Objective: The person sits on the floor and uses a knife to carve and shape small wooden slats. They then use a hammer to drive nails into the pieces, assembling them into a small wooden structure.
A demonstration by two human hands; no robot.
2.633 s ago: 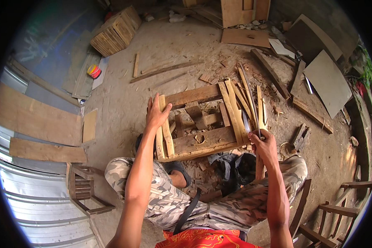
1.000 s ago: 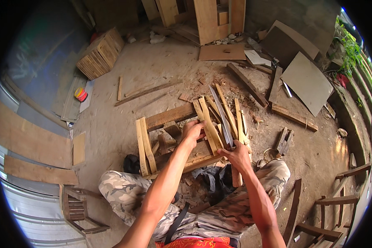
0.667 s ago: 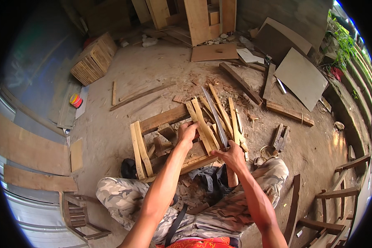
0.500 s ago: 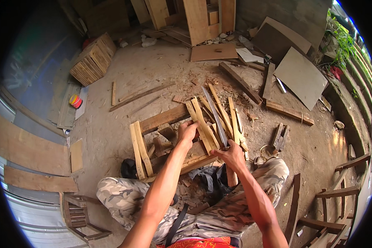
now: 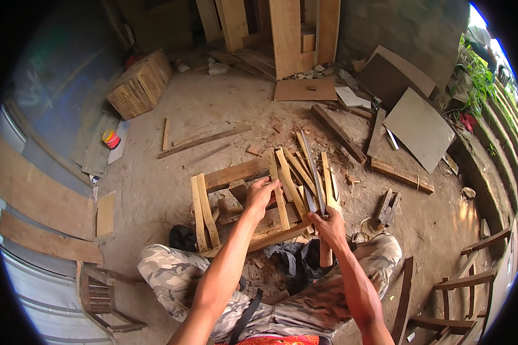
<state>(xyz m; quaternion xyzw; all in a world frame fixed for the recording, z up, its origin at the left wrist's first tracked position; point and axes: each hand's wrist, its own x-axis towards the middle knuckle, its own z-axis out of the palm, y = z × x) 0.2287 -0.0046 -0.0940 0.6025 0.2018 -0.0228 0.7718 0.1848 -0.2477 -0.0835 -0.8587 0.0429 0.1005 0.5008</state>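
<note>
My left hand (image 5: 261, 194) is closed on a thin wooden slat (image 5: 281, 210) that stands up from the low wooden frame (image 5: 279, 237) between my legs. Right beside it a second slat (image 5: 290, 175) leans, apart from the fingers. My right hand (image 5: 330, 225) grips a long narrow metal blade (image 5: 314, 167), which points away from me. A short wooden piece (image 5: 326, 255) shows below that hand; I cannot tell whether it belongs to the blade. Two more slats (image 5: 200, 213) rest at the frame's left end, and several loose strips (image 5: 301, 167) lie past the right hand.
Dark cloth (image 5: 296, 261) lies between my camouflage-clad legs. Beyond the frame are scattered boards (image 5: 339, 133) and wood shavings. A slatted wooden crate (image 5: 139, 86) and a red and yellow tub (image 5: 111, 138) stand at left. Flat sheets (image 5: 420, 129) lean at right, near a wooden chair-like frame (image 5: 466, 282).
The two slats by my left hand have spread apart, the nearer one now more upright. In my right hand the blade has swung rightward and steeper. The whole view has tilted slightly.
</note>
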